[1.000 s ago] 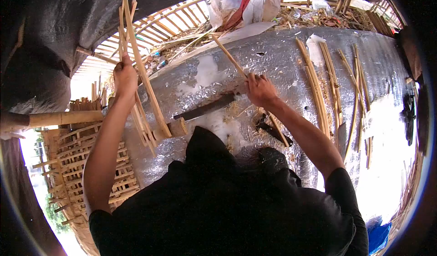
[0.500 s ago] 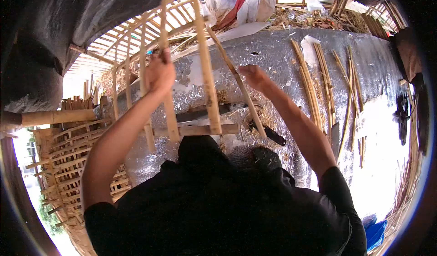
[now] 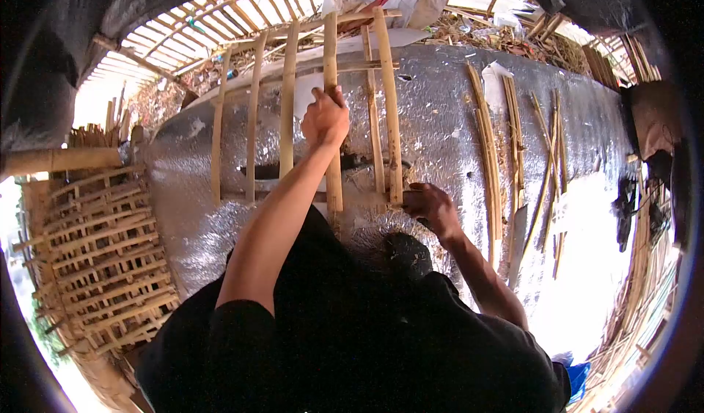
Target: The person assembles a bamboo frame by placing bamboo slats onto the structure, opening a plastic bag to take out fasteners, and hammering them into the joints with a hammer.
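A ladder-like bamboo frame [image 3: 289, 97] of several upright slats joined by crosspieces stands in front of me. My left hand [image 3: 326, 121] is closed around one of its middle slats [image 3: 331, 53]. Two slats stand close together at the right side, the outermost slat [image 3: 389, 112] being pale and thick. By the lower end of that slat, my right hand [image 3: 434, 209] has its fingers bent at the frame's lower right corner. Whatever those fingers grip is hidden. Behind the lower part of the frame, a long dark tool [image 3: 271, 172] lies on the silver sheet.
Silver sheeting [image 3: 447, 141] covers the surface. Bamboo strips [image 3: 485, 141] lie in bundles to the right, beside a flat blade [image 3: 518, 244]. A woven bamboo lattice [image 3: 103, 266] is at the left. White sacks [image 3: 425, 2] stand at the back.
The bamboo frame has shifted right and its slats stand straighter; the slanted right slat is now nearly upright. My left hand moved right with it. My right hand came down to the lower corner.
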Available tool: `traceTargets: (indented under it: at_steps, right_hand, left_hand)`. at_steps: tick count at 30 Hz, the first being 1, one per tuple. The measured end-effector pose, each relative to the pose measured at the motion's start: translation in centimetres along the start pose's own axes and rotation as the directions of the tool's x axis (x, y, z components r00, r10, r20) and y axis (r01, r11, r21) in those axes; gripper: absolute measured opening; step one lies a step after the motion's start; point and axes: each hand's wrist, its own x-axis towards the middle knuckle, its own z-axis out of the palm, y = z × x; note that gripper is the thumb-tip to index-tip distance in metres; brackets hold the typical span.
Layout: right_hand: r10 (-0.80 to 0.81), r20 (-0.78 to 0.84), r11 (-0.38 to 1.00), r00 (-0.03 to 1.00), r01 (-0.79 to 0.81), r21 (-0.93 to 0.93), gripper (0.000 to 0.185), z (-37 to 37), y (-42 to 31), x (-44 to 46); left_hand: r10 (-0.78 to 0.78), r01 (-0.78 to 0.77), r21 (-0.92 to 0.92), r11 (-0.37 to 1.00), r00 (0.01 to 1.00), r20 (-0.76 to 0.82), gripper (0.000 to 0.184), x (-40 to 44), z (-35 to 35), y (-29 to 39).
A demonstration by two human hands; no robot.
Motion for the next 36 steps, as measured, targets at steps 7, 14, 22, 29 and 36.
traceTargets:
  at_steps: [7, 14, 22, 29, 36]
  right_hand:
    - [0.197, 0.041, 0.98, 0.98, -0.198, 0.02, 0.041, 1.4, -4.3, 1.6]
    - [0.167, 0.075, 0.96, 0.983, -0.145, -0.241, 0.04, 1.1, -5.2, 2.4]
    - [-0.068, 0.095, 0.972, 0.993, 0.088, -0.217, 0.04, 3.1, -8.5, 2.7]
    - [-0.128, 0.144, 0.945, 0.981, 0.164, -0.283, 0.039, 1.7, -7.2, 3.4]
    - [-0.024, 0.129, 0.859, 0.991, 0.086, -0.504, 0.03, 1.8, -6.8, 3.1]
  left_hand:
    - [0.036, -0.041, -0.059, 0.997, 0.997, -0.074, 0.052, 0.4, 3.2, -1.0]
    - [0.453, -0.447, 0.144, 0.883, 0.891, -0.013, 0.04, -3.7, 0.8, 0.2]
    - [0.376, -0.404, 0.135, 0.905, 0.907, 0.192, 0.038, -3.2, 0.8, 2.5]
    - [0.435, -0.444, 0.141, 0.885, 0.896, 0.089, 0.048, -2.7, 1.6, 2.6]
    - [0.431, -0.474, 0.049, 0.879, 0.835, 0.343, 0.045, -1.4, 2.3, 0.6]
